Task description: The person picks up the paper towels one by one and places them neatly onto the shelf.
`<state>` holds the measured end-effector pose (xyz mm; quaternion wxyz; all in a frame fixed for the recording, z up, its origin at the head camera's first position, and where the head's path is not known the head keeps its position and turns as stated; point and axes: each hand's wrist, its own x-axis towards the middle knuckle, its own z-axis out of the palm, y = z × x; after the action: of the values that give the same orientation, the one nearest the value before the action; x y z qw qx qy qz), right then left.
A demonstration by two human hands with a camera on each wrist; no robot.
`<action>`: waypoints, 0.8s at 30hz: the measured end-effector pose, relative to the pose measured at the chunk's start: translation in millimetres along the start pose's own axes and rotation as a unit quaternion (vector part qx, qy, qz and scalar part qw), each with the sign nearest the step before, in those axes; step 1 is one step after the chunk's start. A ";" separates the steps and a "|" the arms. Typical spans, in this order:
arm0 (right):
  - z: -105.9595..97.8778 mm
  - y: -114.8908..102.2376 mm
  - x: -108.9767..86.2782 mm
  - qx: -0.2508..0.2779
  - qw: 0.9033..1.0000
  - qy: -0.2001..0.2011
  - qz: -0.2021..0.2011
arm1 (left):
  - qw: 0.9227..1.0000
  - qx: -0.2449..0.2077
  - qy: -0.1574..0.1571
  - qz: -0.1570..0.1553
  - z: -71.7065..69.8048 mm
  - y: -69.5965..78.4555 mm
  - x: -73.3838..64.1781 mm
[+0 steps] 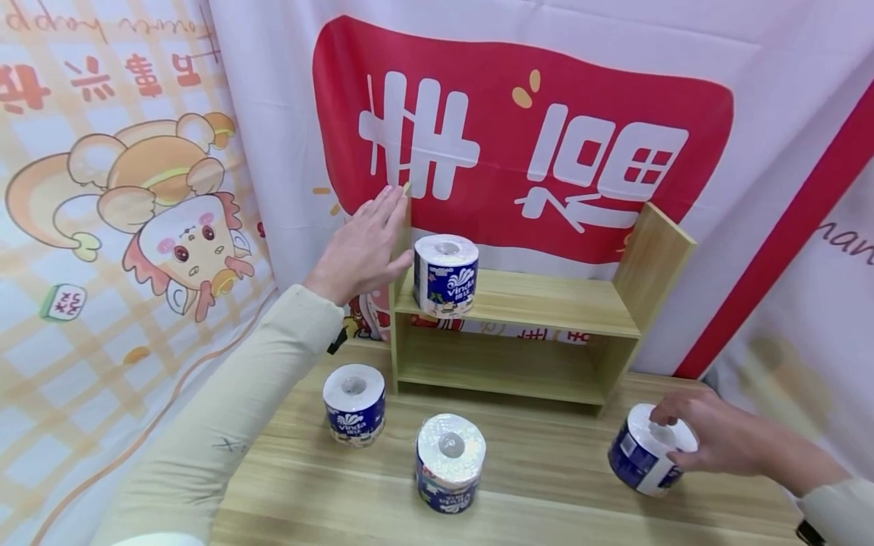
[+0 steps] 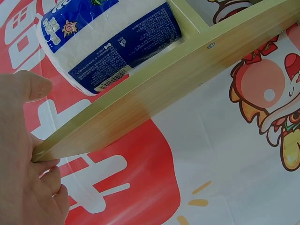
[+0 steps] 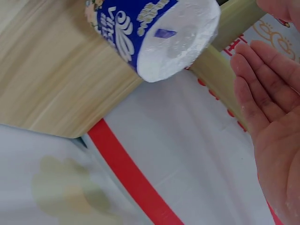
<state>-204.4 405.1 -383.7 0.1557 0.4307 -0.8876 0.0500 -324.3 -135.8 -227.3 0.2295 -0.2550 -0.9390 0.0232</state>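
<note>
the left hand point(image 1: 365, 246) lay straight-fingered against the shelf point(image 1: 546, 303); the right hand point(image 1: 720, 436), thumb and fingers parted, hovered at the rightmost roll point(image 1: 636, 453) on the table point(image 1: 546, 478), apparently reaching; next probably called for a secure grip

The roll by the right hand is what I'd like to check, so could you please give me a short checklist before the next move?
1. Right hand at the rightmost roll: ok.
2. Grip on that roll: not ok; the right wrist view shows it apart from the extended fingers.
3. Left hand touching the left side panel: ok.
4. Roll on the upper shelf, standing on end: ok.
5. Leftmost roll and middle roll standing on end: ok.
</note>
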 end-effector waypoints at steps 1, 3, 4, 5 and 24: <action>0.7 0.2 -1.5 0.002 1.000 0.000 0.003 | 1.000 0.000 0.000 0.000 0.1 0.0 0.1; 1.5 0.9 -4.2 0.011 1.000 -0.003 0.011 | 1.000 -0.001 -0.001 0.001 0.2 -0.2 0.1; 2.4 1.5 -5.4 0.016 1.000 -0.004 0.013 | 1.000 -0.001 -0.001 0.001 0.3 -0.2 0.2; 3.4 2.0 -6.6 0.017 1.000 -0.004 0.014 | 1.000 -0.001 -0.002 0.001 0.4 -0.2 0.3; 18.0 13.4 -18.9 0.024 1.000 0.007 0.005 | 1.000 -0.002 -0.004 -0.003 2.0 -0.9 3.1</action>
<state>-208.0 423.7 -406.2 0.1512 0.4298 -0.8870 0.0748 -328.1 -134.9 -227.6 0.2252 -0.2524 -0.9408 0.0218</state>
